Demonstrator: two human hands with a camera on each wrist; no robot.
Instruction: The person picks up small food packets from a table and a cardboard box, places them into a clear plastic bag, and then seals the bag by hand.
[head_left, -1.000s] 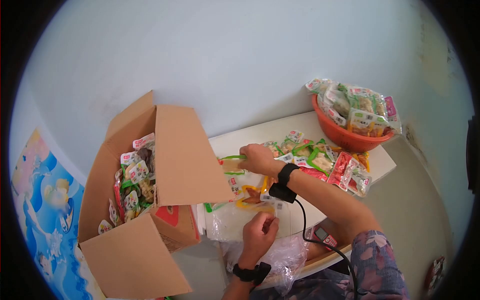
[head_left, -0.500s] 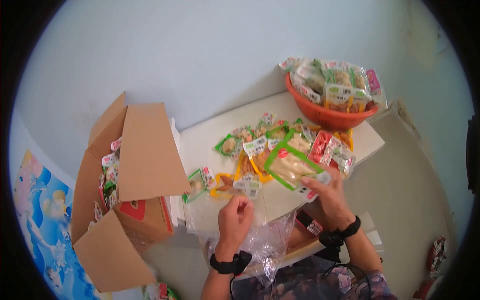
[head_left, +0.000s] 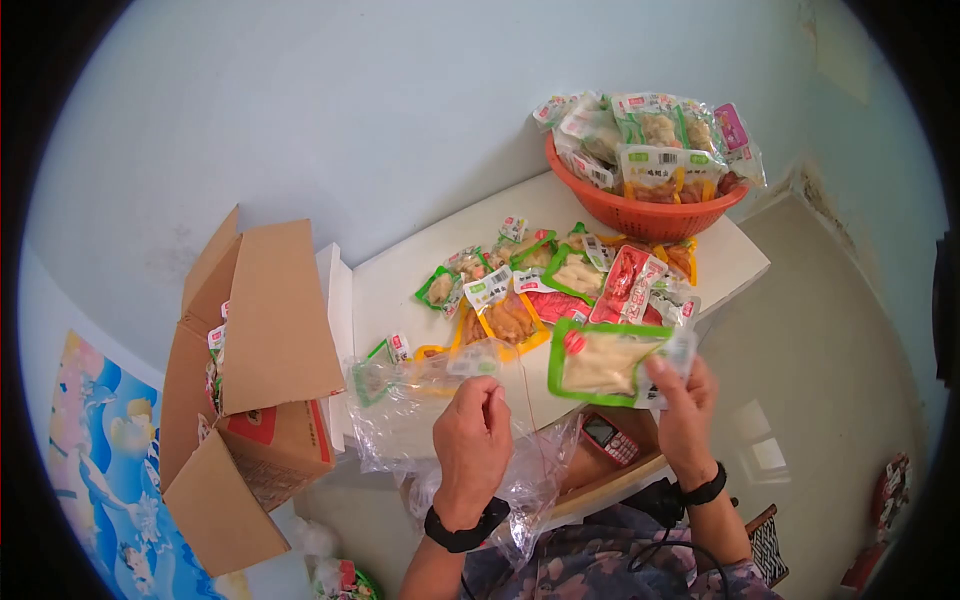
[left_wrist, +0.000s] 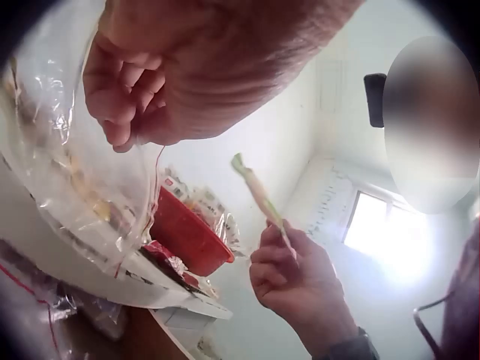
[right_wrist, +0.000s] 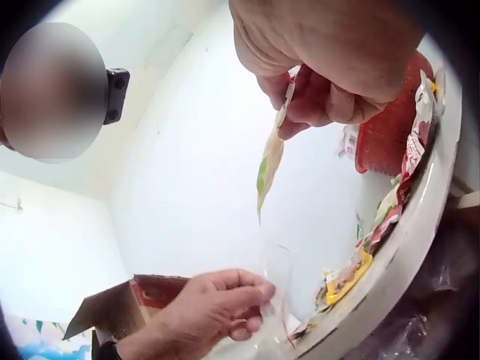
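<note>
In the head view my right hand (head_left: 683, 405) pinches one end of a green-edged food packet (head_left: 603, 364), pale inside, above the table's front edge. The right wrist view shows that packet (right_wrist: 274, 154) nearly edge-on, hanging from thumb and fingers. My left hand (head_left: 472, 450) grips the edge of a clear plastic bag (head_left: 395, 415) with curled fingers. That bag (left_wrist: 82, 172) spreads beside the hand in the left wrist view. Behind the hands, packets with yellow (head_left: 505, 318), green (head_left: 577, 272) and red (head_left: 628, 280) colouring lie on the white table (head_left: 400, 275).
An orange basket (head_left: 655, 215) heaped with packets stands at the table's back right. To the left is an open cardboard box (head_left: 280, 310) with packets inside. A red phone (head_left: 610, 440) lies in an open drawer below the tabletop, near more clear plastic.
My right hand has brought the green-edged packet from beside the box over to the right, and its flat face now shows. The left hand keeps hold of the bag. The head view has shifted.
</note>
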